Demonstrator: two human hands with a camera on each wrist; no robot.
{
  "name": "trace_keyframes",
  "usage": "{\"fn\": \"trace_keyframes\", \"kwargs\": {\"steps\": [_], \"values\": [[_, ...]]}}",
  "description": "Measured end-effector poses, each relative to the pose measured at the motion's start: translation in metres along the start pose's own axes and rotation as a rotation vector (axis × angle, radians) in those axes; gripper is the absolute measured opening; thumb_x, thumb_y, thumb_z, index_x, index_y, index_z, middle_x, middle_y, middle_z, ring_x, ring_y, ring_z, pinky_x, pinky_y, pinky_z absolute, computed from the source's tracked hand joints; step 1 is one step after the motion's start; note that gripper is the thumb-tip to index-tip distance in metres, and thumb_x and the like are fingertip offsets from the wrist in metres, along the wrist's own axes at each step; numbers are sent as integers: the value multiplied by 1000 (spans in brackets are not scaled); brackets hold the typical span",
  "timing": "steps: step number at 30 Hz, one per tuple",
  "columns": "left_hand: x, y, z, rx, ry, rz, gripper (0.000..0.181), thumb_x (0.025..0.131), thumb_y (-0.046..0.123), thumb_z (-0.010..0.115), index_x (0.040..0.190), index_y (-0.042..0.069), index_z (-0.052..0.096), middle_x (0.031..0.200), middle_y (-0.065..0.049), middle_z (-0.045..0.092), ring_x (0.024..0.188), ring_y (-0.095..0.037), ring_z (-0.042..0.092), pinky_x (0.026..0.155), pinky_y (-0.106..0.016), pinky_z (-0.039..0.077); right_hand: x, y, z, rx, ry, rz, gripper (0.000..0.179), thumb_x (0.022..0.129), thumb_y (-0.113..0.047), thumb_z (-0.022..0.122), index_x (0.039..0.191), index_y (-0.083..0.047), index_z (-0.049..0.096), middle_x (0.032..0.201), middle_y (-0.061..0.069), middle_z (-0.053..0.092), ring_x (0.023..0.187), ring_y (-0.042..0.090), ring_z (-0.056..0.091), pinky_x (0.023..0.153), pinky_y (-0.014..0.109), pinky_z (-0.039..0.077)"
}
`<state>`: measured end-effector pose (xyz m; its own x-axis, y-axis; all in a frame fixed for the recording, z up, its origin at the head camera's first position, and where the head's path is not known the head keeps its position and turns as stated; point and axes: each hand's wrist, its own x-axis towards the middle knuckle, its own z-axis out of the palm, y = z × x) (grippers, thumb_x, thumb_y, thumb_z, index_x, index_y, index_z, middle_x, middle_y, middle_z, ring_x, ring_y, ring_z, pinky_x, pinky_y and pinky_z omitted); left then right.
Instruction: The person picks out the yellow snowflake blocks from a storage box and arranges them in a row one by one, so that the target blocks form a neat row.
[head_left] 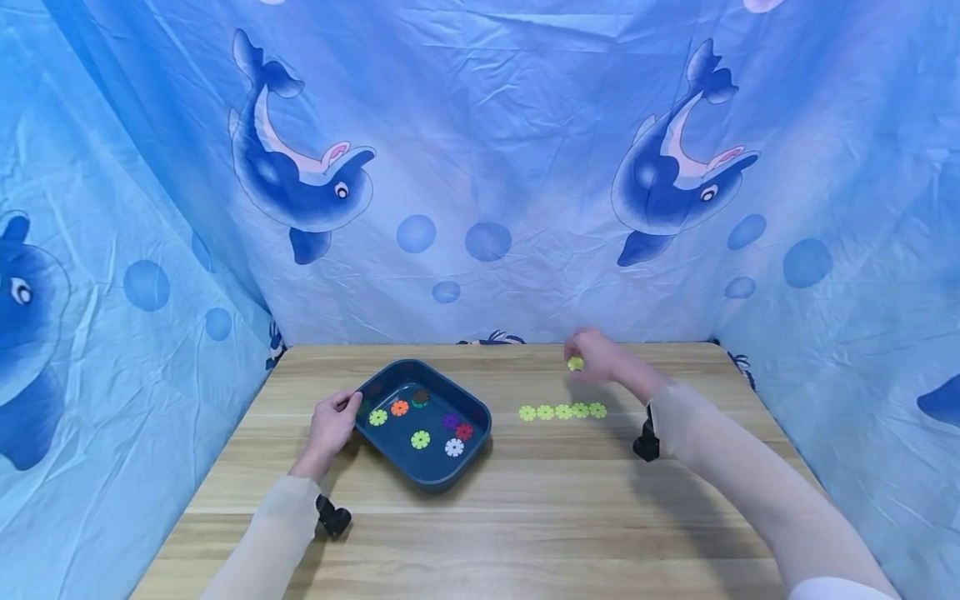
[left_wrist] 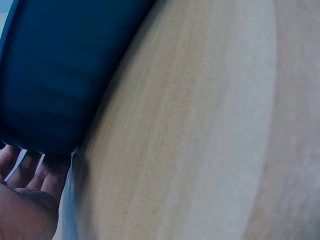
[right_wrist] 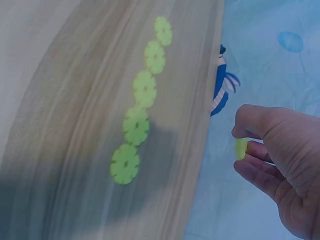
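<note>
At the tray's left corner, my left hand (head_left: 330, 429) grips the dark blue plastic tray (head_left: 442, 483), thumb over the rim. The left wrist view shows its fingers (left_wrist: 50, 181) against the tray wall (left_wrist: 55, 75). Above the far part of the table, my right hand (head_left: 597, 357) pinches a yellow-green snowflake disc (head_left: 575, 364) between thumb and fingers; the right wrist view shows this disc (right_wrist: 241, 148) nearly edge-on. Below that hand, several yellow-green snowflake discs (head_left: 563, 412) lie flat in a side-by-side row.
Loose snowflake discs lie in the tray: yellow-green (head_left: 421, 439), orange (head_left: 400, 407), white (head_left: 454, 447), red (head_left: 464, 432) and purple (head_left: 451, 422) among them. Blue dolphin-print cloth (head_left: 555, 167) hangs behind and beside the wooden table (head_left: 540, 525).
</note>
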<state>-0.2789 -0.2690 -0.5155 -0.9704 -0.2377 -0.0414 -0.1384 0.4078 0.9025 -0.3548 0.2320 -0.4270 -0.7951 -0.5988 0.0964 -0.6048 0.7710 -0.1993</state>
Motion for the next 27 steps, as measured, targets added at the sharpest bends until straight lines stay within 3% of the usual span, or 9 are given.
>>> {"fn": "trace_keyframes", "kwargs": {"steps": [10, 22, 27], "values": [[0, 0, 0, 22, 7, 14, 45, 111, 33, 55, 137, -1, 68, 138, -26, 67, 95, -12, 61, 67, -19, 49, -21, 13, 6, 43, -49, 81, 30, 84, -7, 82, 110, 5, 75, 101, 14, 74, 93, 26, 65, 87, 46, 60], [-1, -1, 0, 6, -1, 3, 46, 111, 36, 55, 137, -1, 68, 136, -26, 68, 86, -10, 60, 62, -22, 48, -39, 30, 18, 20, -7, 53, 21, 81, -4, 80, 101, 3, 76, 95, 15, 76, 86, 24, 66, 83, 46, 60], [-1, -1, 0, -14, -4, -10, 46, 111, 36, 55, 138, 0, 67, 135, -26, 68, 76, -7, 59, 56, -23, 47, -45, 34, 20, 39, -28, 82, 22, 80, -3, 80, 101, 2, 76, 94, 12, 73, 85, 22, 63, 81, 44, 60]]}}
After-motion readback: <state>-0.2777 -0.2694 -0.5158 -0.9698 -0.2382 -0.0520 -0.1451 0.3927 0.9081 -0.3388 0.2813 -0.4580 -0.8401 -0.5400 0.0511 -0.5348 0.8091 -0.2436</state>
